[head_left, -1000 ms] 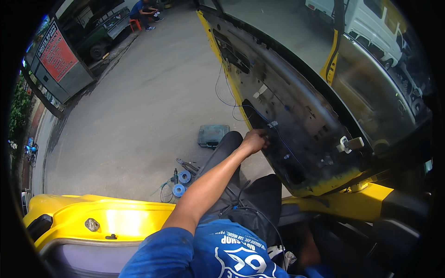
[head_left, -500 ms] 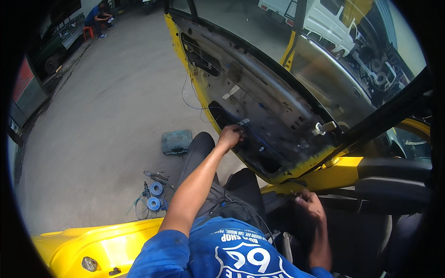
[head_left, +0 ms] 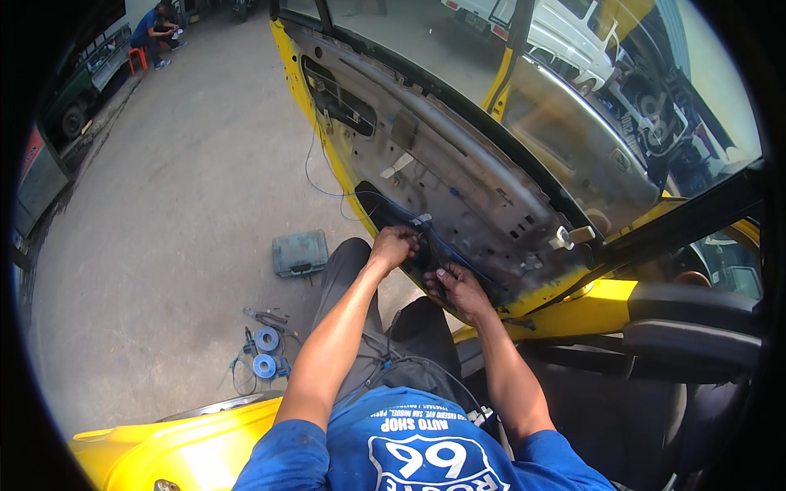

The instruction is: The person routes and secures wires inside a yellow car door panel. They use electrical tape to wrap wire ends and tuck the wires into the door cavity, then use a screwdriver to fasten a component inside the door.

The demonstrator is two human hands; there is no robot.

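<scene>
An open yellow car door (head_left: 483,196), stripped to its inner metal, has thin blue wires (head_left: 344,195) hanging across it. My left hand (head_left: 395,245) is closed at the door's lower opening, just below a small pale bracket (head_left: 422,221); what its fingers hold is too small to tell. My right hand (head_left: 454,286), lower and right of the left, is curled around a thin dark item I cannot make out, by the same opening. A white fitting (head_left: 563,239) sticks out near the door's right end.
On the pavement (head_left: 164,204) lie a green case (head_left: 300,254), blue spools (head_left: 266,339) and pliers (head_left: 262,317). Yellow bodywork (head_left: 131,450) borders my lower left; black seats (head_left: 598,409) are at right. A seated person (head_left: 154,31) is far left. A white van (head_left: 540,41) shows through the window.
My right hand has come up from beside the car's sill to the door, near my left hand, which stays at the opening. The view has shifted, moving the door leftward in the picture.
</scene>
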